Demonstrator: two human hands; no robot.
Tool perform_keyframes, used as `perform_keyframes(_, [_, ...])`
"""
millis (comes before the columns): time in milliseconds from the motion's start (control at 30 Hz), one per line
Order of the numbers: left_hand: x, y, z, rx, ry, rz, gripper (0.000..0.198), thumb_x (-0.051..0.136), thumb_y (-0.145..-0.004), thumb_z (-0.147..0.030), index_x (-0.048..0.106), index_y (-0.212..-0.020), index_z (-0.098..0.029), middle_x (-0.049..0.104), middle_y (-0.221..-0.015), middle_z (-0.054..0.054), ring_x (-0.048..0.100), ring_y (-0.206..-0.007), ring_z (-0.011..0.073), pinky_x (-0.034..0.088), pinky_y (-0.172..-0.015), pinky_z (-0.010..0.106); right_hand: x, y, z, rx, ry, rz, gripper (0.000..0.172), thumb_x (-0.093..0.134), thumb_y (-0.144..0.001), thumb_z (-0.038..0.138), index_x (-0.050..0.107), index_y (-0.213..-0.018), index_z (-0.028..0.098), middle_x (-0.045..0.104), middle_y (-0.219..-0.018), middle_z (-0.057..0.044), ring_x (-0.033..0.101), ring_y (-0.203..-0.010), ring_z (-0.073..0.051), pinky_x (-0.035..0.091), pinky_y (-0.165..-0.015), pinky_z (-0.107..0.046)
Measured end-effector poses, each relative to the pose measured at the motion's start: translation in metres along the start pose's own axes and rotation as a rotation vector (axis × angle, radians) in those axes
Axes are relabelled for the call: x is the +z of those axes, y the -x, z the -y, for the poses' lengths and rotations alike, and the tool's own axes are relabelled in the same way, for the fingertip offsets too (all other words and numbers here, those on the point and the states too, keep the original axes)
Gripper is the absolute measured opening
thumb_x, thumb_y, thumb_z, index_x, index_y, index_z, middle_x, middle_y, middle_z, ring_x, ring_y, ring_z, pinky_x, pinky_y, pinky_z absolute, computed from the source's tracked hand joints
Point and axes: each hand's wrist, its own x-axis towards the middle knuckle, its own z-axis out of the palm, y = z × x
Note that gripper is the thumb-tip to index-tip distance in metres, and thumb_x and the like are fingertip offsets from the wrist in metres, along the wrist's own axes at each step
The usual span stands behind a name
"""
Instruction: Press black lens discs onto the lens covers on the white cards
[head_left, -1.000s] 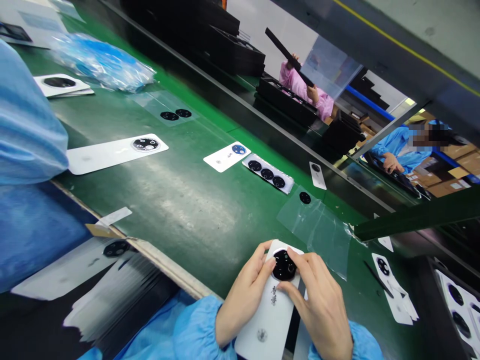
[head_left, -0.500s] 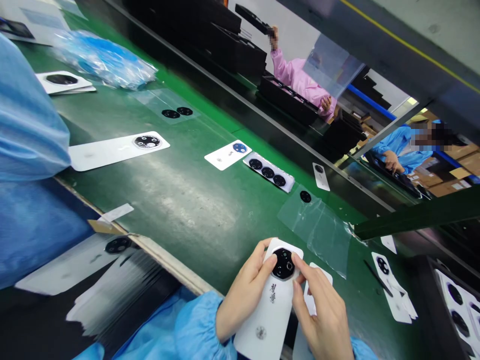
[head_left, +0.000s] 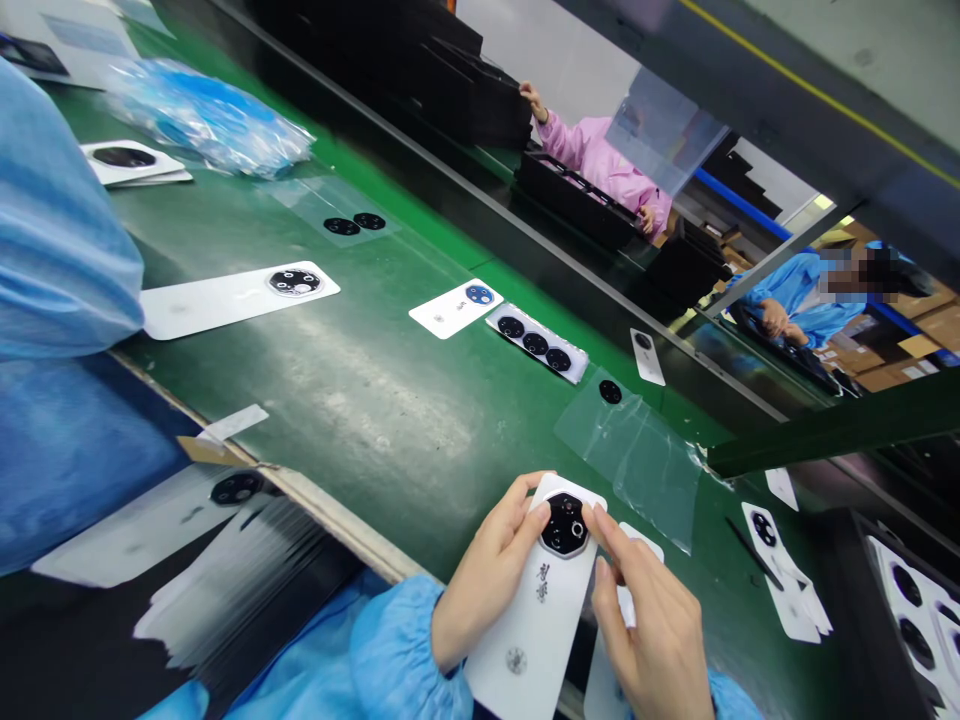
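Left hand (head_left: 487, 590) grips white back cover (head_left: 536, 610) at 9 o'clock edge; right hand (head_left: 652, 640) loose, fingertip touching black lens ring (head_left: 564, 523) at 3 o'clock. Likely light, stiff, slippery: hold by edges

From the held cover (head_left: 536, 610), bare green belt (head_left: 360, 400) lies open toward 11 o'clock. A clear film sheet (head_left: 637, 455) lies near at 1 o'clock, a strip of 3 black lenses (head_left: 536, 345) farther off at 12, and stacked white covers (head_left: 225, 590) crowd 9.
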Motion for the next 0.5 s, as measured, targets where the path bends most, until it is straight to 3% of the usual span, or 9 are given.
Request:
perform_keyframes(100, [0.001,0.000,-0.004,-0.006,0.022,-0.005,0.036,0.050,-0.088,-0.042,0.042,-0.116,-0.022,0.061,-0.078,-0.001,0.052,-0.055,0.0089,0.040,-0.051,0.019,-0.006,-0.006,-0.001,0.121,-0.093,-0.046,0.041,0.046,-0.088,0.013,0.047,-0.128,0.020,0.063,-0.109,-0.009,0.059,-0.075,-0.015,0.050,-0.064,-0.028])
perform_keyframes(233, [0.003,-0.002,-0.008,-0.015,0.035,0.000,0.037,0.052,-0.086,-0.042,0.043,-0.115,-0.021,0.061,-0.073,-0.001,0.051,-0.053,0.0090,0.039,-0.049,0.018,-0.009,-0.013,-0.005,0.464,-0.321,-0.035,0.035,0.049,-0.088,0.030,0.052,-0.121,0.020,0.058,-0.112,-0.012,0.061,-0.078,-0.017,0.050,-0.052,-0.025])
perform_keyframes(367, [0.002,-0.002,-0.007,-0.030,0.018,-0.002,0.037,0.053,-0.085,-0.043,0.045,-0.112,-0.020,0.061,-0.071,-0.001,0.050,-0.051,0.0087,0.038,-0.047,0.018,-0.007,-0.023,-0.008,0.767,-0.763,0.163,0.037,0.054,-0.084,0.044,0.057,-0.105,0.015,0.064,-0.073,-0.005,0.058,-0.056,-0.014,0.050,-0.053,-0.026])
perform_keyframes(500, [0.002,0.001,-0.009,-0.111,0.016,0.025,0.039,0.052,-0.085,-0.046,0.045,-0.114,-0.021,0.059,-0.072,-0.001,0.050,-0.055,0.0094,0.039,-0.050,0.019,-0.006,-0.028,-0.008,0.851,-0.993,0.198,0.033,0.062,-0.078,0.048,0.057,-0.082,0.015,0.060,-0.057,0.000,0.057,-0.051,-0.012,0.048,-0.053,-0.024])
